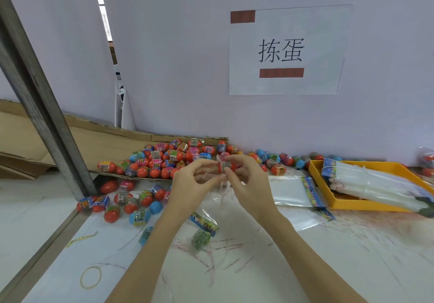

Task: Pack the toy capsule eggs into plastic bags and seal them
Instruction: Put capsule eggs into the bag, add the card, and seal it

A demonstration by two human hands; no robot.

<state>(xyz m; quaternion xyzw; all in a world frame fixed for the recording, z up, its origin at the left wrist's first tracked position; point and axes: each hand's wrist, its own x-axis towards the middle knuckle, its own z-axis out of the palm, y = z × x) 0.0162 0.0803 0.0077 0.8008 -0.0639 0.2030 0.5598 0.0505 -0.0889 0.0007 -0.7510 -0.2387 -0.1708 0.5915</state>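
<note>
A heap of red and blue capsule eggs [169, 159] lies on flattened cardboard at the back, with more eggs [126, 203] spilled onto the white table. My right hand [246, 180] pinches a clear plastic bag [225, 167] with a red egg inside, raised above the table. My left hand [195, 183] holds the same bag from the left, fingers curled at its edge. A second clear bag [204, 222] with a coloured header and a green-labelled egg [199, 238] lies on the table below my hands.
An orange tray [366, 205] at the right holds bundled empty bags [373, 181]. Flat empty bags [293, 191] lie beside it. A grey metal post [42, 105] slants across the left. A yellow rubber band [91, 277] and thin strips litter the near table.
</note>
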